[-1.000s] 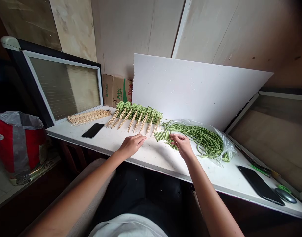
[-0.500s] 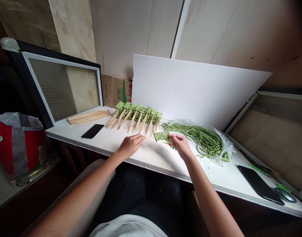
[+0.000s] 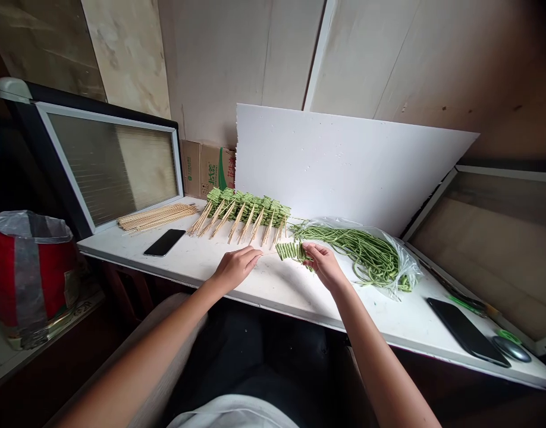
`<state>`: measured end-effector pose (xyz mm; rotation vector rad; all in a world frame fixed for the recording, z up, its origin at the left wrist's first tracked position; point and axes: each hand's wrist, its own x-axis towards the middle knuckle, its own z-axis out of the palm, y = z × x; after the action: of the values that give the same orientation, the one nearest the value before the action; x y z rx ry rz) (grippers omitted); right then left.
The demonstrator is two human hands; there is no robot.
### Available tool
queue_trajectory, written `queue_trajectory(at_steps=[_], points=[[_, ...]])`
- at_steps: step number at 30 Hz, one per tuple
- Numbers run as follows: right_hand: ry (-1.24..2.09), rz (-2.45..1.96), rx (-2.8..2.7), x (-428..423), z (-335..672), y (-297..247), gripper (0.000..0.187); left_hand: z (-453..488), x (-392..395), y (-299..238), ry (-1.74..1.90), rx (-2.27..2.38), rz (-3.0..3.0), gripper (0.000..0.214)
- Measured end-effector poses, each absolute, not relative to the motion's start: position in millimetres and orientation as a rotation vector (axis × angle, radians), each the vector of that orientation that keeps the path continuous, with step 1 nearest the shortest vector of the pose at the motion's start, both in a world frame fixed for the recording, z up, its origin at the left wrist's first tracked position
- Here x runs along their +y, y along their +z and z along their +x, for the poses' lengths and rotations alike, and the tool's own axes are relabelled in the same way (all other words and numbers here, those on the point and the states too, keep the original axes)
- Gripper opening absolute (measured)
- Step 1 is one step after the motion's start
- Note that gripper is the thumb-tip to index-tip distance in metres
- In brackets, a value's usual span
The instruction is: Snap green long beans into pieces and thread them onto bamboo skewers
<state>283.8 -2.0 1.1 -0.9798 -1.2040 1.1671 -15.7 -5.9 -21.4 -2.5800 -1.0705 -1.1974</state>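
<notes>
left hand (image 3: 237, 266) pinching skewer (image 3: 268, 254); right hand (image 3: 323, 263), its bean pieces (image 3: 288, 251). stacked bundles (image 3: 250, 207): seemingly done. long beans (image 3: 373, 254), bare sticks (image 3: 159, 217): remaining.

The one view looks from the person's head, forward and down over a long white table (image 3: 375, 309), close above its near edge, with the bare left hand (image 3: 236, 267) and bare right hand (image 3: 323, 264) near mid-frame and a large white rectangular board (image 3: 344, 166) beyond.
</notes>
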Motion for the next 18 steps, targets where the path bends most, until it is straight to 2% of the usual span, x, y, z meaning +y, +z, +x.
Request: queue_trajectory(at_steps=[8, 18], points=[[1.11, -1.05, -1.228, -5.9, 283.5, 7.4, 0.042, -17.5, -2.1, -21.8, -1.141, -1.223, -2.682, 0.023], [0.939, -1.133, -1.211, -2.7, 296.8, 12.2, 0.048, -28.4, -0.7, -11.5, -0.891, -1.436, -2.796, 0.019]])
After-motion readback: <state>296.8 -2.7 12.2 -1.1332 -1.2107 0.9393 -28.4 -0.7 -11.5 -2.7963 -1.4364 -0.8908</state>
